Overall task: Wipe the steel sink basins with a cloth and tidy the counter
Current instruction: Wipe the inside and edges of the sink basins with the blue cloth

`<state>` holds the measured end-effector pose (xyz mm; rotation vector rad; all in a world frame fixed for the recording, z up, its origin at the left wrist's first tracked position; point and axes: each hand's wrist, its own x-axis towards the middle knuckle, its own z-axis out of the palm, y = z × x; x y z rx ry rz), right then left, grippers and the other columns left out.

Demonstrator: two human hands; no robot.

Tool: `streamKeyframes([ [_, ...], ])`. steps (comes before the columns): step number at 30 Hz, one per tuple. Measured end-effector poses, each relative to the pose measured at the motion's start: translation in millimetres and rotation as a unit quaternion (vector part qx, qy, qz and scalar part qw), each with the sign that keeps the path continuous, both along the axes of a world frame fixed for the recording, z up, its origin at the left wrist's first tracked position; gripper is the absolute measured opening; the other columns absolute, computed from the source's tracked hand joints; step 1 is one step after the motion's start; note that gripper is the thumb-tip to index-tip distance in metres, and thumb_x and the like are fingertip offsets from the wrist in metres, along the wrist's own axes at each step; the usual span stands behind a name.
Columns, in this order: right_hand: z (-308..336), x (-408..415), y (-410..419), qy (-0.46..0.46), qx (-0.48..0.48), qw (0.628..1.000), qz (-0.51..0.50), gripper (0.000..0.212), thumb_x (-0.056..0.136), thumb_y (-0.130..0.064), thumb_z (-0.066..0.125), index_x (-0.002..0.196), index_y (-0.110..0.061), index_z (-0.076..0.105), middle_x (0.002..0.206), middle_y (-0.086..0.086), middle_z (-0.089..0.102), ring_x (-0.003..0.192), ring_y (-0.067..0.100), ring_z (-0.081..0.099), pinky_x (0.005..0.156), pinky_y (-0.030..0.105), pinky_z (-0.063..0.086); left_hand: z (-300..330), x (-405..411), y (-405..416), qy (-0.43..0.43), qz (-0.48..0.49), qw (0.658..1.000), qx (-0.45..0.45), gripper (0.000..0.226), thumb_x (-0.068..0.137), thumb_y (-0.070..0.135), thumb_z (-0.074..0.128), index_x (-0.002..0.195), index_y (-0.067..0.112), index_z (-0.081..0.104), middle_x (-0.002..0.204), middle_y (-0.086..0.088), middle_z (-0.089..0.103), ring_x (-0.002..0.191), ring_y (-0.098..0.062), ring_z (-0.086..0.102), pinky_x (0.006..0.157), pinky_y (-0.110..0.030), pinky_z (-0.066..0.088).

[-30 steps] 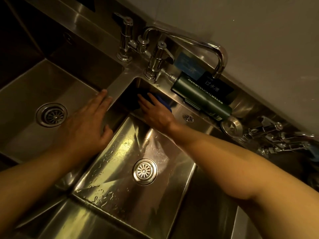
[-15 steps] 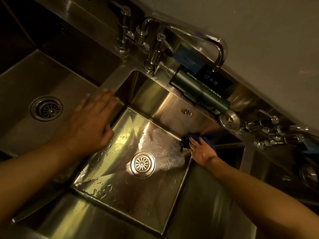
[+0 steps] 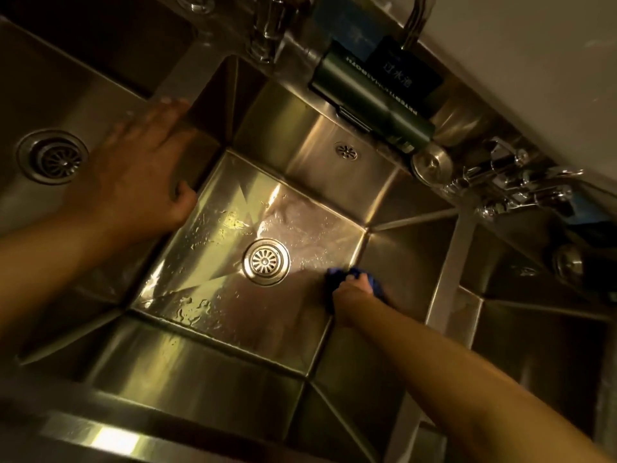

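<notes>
Right hand grasps the blue cloth on the middle basin floor; left hand lies flat, fingers released, on the divider

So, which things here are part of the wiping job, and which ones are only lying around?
In use:
- blue cloth, gripped by the right hand
- middle basin, wet floor
- left hand, resting on the divider

Lying about:
- dark green bottle on its side on the back ledge
- dark label card
- taps
- left basin
</notes>
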<state>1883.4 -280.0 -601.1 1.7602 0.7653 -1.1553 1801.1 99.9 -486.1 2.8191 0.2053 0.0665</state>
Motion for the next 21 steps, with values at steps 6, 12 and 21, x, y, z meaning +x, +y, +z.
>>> streamKeyframes([
  [6,2,-122,-21,0.111,-0.015,0.993,0.035,0.065,0.099,-0.055,0.047,0.153,-0.020,0.042,0.158,0.015,0.036,0.146,0.041,0.027,0.118,0.066,0.016,3,2,-2,-0.007,0.000,1.000,-0.014,0.077,0.078,0.038,0.051,0.148,0.009,0.044,0.168,-0.014,0.024,0.156,-0.033,0.019,0.122,-0.058,0.020],
  [12,14,-101,-23,0.074,0.010,0.997,-0.013,0.056,0.101,-0.047,0.048,0.148,-0.017,0.047,0.155,0.015,0.038,0.144,0.040,0.029,0.116,0.064,0.020,5,1,-3,-0.006,-0.004,1.000,-0.028,0.079,0.079,0.037,0.050,0.152,0.010,0.042,0.168,-0.017,0.024,0.156,-0.035,0.019,0.122,-0.060,0.019],
  [21,24,61,5,-0.163,0.012,0.985,-0.056,0.049,0.104,-0.027,0.044,0.152,-0.016,0.044,0.161,0.012,0.030,0.152,0.040,0.015,0.118,0.070,0.013,6,0,-1,-0.003,0.001,0.999,-0.032,0.078,0.078,0.035,0.052,0.151,0.008,0.045,0.169,-0.016,0.022,0.157,-0.034,0.018,0.123,-0.059,0.018],
])
